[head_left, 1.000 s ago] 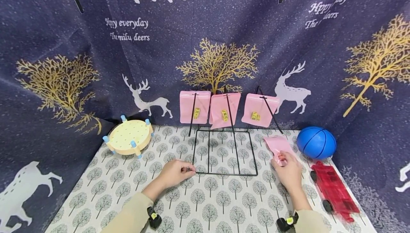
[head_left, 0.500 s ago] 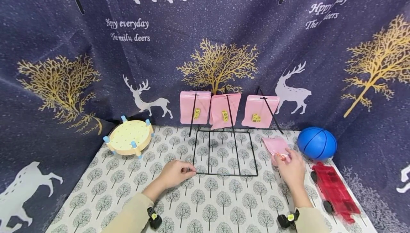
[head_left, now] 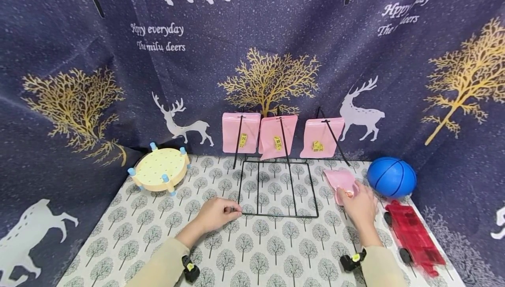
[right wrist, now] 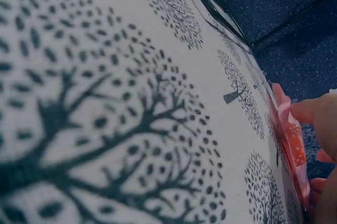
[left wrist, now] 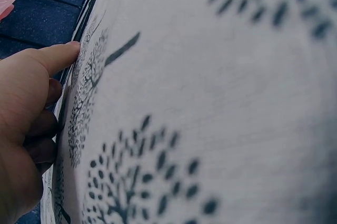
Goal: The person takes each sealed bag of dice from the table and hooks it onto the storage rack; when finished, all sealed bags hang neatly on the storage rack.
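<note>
My left hand (head_left: 218, 214) rests low on the cloth, thumb and index finger pinching the front left corner of a black wire display rack (head_left: 278, 215). In the left wrist view the index finger (left wrist: 66, 54) reaches to the dark wire, while the other fingers curl beneath. On the right, my right hand (head_left: 360, 208) holds a pink zip bag (head_left: 338, 177) lying on the table, with orange-red dice (right wrist: 296, 145) inside. Three pink bags, the left (head_left: 232, 125), middle (head_left: 272, 127) and right (head_left: 315, 129), hang from the rack's prongs, with yellow dice in them.
A blue ball (head_left: 391, 176) sits at the back right, and a red toy car (head_left: 414, 234) lies in front of it. At the back left stands a round cream toy table (head_left: 159, 168) with blue-tipped legs. A dark curtain (head_left: 205, 72) hangs behind the tree-print tablecloth (head_left: 260, 252).
My right hand has shifted slightly right over the pink bag, changing its hold so that less of the red dice shows. The left hand stays at the rack's corner.
</note>
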### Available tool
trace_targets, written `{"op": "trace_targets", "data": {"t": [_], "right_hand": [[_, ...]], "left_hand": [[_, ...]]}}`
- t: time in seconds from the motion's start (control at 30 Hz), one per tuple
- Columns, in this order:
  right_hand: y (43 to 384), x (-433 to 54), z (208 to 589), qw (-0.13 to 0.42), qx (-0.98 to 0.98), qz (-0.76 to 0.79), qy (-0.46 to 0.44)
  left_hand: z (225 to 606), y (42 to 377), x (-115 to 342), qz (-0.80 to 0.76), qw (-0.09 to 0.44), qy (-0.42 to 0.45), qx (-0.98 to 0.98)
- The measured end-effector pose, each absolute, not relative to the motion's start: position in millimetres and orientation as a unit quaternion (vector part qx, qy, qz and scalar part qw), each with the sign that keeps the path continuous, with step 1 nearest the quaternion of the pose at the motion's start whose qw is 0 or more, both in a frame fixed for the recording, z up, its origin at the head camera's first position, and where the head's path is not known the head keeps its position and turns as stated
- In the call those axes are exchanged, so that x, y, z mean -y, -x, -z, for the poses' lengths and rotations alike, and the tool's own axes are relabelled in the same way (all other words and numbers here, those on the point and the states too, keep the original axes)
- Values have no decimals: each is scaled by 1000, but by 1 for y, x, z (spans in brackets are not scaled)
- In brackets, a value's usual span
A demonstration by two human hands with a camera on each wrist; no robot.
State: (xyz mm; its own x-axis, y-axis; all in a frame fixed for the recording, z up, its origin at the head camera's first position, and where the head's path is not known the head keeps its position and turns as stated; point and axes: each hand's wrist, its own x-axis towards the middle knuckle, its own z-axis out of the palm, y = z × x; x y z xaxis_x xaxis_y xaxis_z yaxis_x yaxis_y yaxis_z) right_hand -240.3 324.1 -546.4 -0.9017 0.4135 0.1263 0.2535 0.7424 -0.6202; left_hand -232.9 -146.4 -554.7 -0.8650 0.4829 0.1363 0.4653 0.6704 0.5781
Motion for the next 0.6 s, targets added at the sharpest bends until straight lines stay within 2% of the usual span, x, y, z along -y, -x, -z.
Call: {"op": "trace_targets", "data": {"t": [0.6], "right_hand": [[238, -328, 542, 98, 928, -312, 179]], "left_hand": [[555, 233, 146, -312, 14, -259, -914]]}}
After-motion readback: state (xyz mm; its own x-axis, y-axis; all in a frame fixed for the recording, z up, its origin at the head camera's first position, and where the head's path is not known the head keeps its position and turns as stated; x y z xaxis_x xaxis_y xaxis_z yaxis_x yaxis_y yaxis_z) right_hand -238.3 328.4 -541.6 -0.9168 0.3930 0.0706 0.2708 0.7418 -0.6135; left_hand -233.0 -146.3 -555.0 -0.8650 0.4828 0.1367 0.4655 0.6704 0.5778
